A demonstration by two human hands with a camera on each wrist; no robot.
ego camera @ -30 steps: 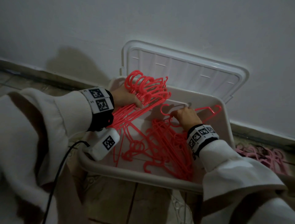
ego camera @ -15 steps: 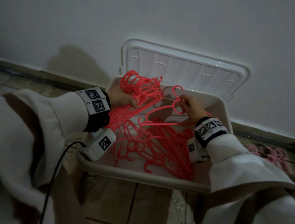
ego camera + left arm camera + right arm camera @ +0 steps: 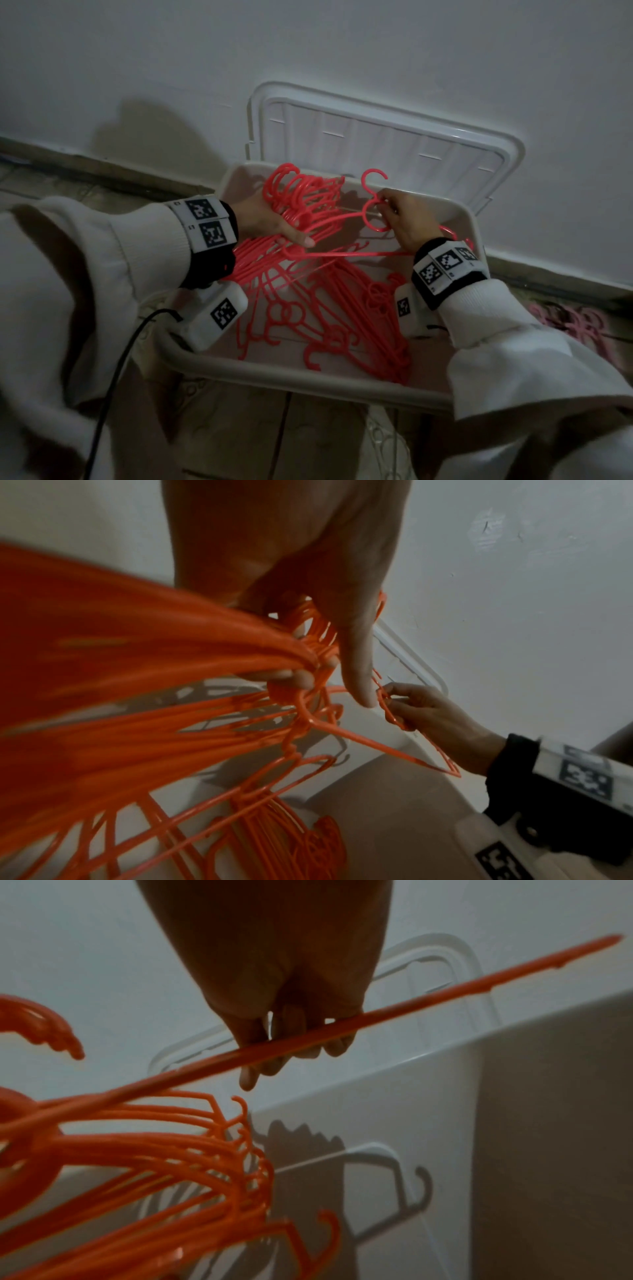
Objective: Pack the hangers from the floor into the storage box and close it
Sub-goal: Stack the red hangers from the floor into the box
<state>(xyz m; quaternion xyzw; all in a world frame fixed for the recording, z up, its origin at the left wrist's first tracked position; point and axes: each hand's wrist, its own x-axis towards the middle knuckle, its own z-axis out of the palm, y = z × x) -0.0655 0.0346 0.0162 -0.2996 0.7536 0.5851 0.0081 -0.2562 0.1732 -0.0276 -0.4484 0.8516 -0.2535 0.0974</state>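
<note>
The left hand (image 3: 263, 222) has its grip closed round a bunch (image 3: 301, 198) of red hangers, fingers curled about the necks just under the hooks, which fan up toward 12 o'clock over the box (image 3: 308, 380). At 3 o'clock from it the right hand (image 3: 407, 222) pinches a single hanger (image 3: 375, 205) at the neck, hook upright, its long bar running back toward the bunch; the two sets touch or nearly touch at the bar's left end. I judge this one is being brought to join the bunch.

Below both hands, toward 6 o'clock, more loose hangers (image 3: 359, 308) lie tangled on the box floor, some with hooks against the near wall. The lid (image 3: 383, 137) stands open at 12 o'clock, leaning on the wall (image 3: 308, 51) behind.

Outside the box, at 3 o'clock on the floor (image 3: 239, 438), lies a heap of pink hangers (image 3: 579, 318), dim and partly hidden by the right sleeve (image 3: 513, 349).

So the red ones appear to be all in the box, though not yet tidied. What is left, as far as I can judge: gather and lay down the red ones, bring in the pink heap, and shut the lid.
</note>
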